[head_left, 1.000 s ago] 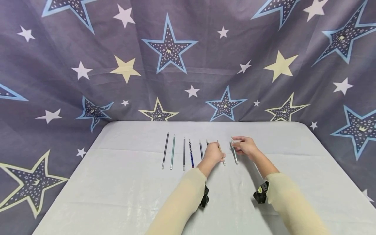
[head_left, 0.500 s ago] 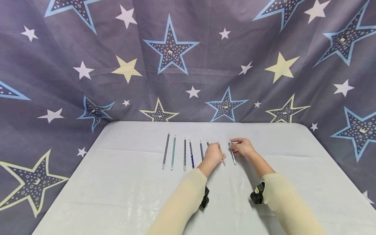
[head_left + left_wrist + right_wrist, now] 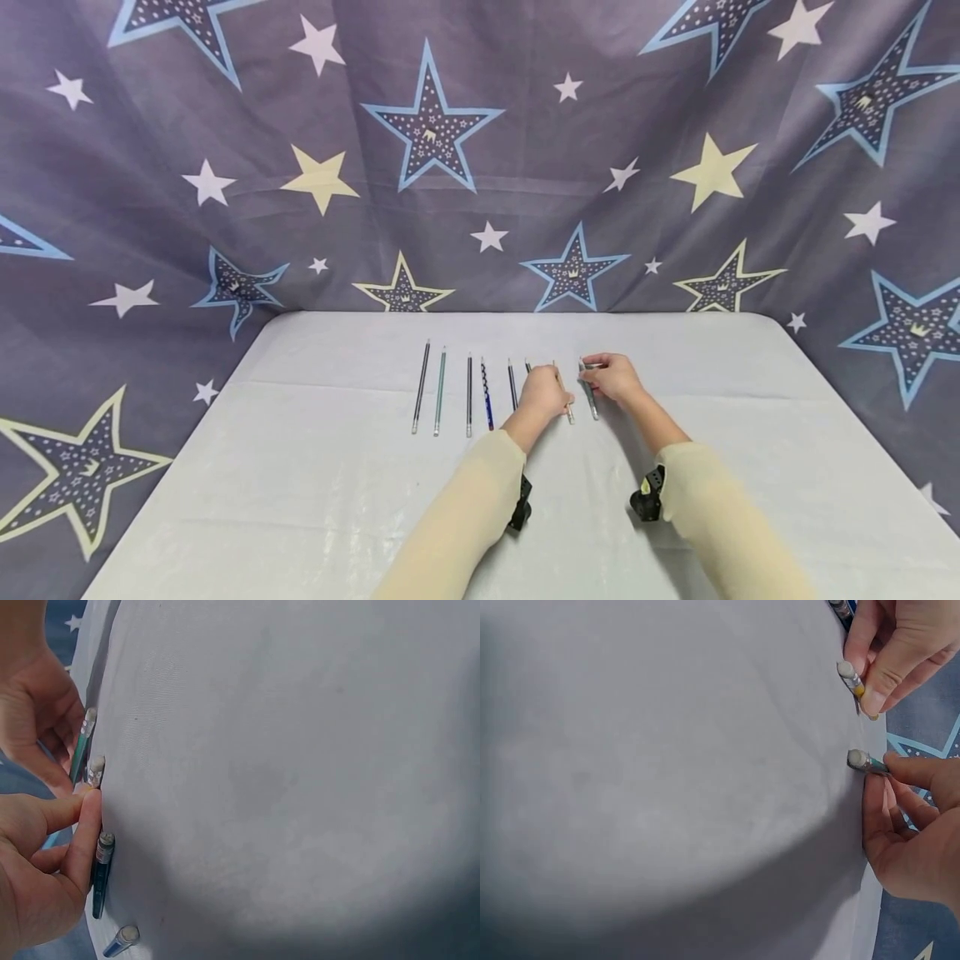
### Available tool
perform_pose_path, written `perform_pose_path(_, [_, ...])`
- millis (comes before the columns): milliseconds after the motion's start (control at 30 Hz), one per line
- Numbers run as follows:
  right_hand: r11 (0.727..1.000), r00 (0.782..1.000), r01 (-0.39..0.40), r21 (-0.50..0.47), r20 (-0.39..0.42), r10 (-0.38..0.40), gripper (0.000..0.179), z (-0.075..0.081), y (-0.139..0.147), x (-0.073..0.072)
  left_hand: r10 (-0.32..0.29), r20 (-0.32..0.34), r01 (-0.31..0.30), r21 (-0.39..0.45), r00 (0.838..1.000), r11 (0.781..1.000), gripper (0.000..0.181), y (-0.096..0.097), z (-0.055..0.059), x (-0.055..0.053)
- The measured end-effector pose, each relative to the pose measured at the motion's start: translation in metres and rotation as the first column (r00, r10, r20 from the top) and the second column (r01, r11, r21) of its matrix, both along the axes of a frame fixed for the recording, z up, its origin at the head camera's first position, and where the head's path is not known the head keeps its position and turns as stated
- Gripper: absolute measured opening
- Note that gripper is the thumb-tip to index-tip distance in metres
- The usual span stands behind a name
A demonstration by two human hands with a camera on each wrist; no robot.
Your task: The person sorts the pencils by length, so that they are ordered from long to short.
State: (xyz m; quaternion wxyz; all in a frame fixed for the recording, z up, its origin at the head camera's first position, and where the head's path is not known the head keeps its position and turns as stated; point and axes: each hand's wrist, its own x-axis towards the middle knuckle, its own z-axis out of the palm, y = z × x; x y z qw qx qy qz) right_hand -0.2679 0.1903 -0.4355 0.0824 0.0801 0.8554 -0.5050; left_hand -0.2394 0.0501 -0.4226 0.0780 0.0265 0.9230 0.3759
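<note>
In the head view my left hand point(image 3: 543, 393) pinches a yellow pencil point(image 3: 569, 412) that lies on the white table near its middle. Just to the right, my right hand point(image 3: 615, 379) holds a green pencil point(image 3: 591, 402) between thumb and fingers, slanted with its eraser end toward me. A small gap separates the two pencils. The right wrist view shows the erasers of the yellow pencil point(image 3: 851, 677) and the green pencil point(image 3: 866, 761). Beside my left hand lie a dark pencil point(image 3: 512, 385) and another pencil point(image 3: 528, 364), partly hidden by the hand.
Farther left, roughly in a row, lie a black pencil point(image 3: 422, 387), a teal pencil point(image 3: 440, 392), a second black pencil point(image 3: 469, 396) and a blue patterned pencil point(image 3: 487, 393). A star-printed curtain point(image 3: 525, 183) hangs behind the table point(image 3: 300, 500).
My right hand has moved left with the green pencil, bringing it closer to the yellow one. My left hand has stayed on the yellow pencil.
</note>
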Motion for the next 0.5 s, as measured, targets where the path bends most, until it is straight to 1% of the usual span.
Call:
perform_pose_path(200, [0.995,0.997,-0.029,0.099,-0.062,0.035,0.034,-0.0017,-0.0028,0.0033,0.004,0.005,-0.004,-0.007,1.000,1.000,0.030,0.0004,0.0012,0.0002])
perform_pose_path(367, [0.980,0.994,-0.023,0.198,-0.100,0.044,0.030,-0.0056,-0.0048,0.0045,0.007,0.021,-0.007,0.008,1.000,1.000,0.032,0.0004,0.0030,0.0029])
perform_pose_path(500, [0.972,0.993,-0.013,0.236,-0.109,0.039,0.030,-0.0080,-0.0063,0.0042,0.007,0.021,-0.007,0.013,1.000,1.000,0.029,0.0001,0.0020,0.0027])
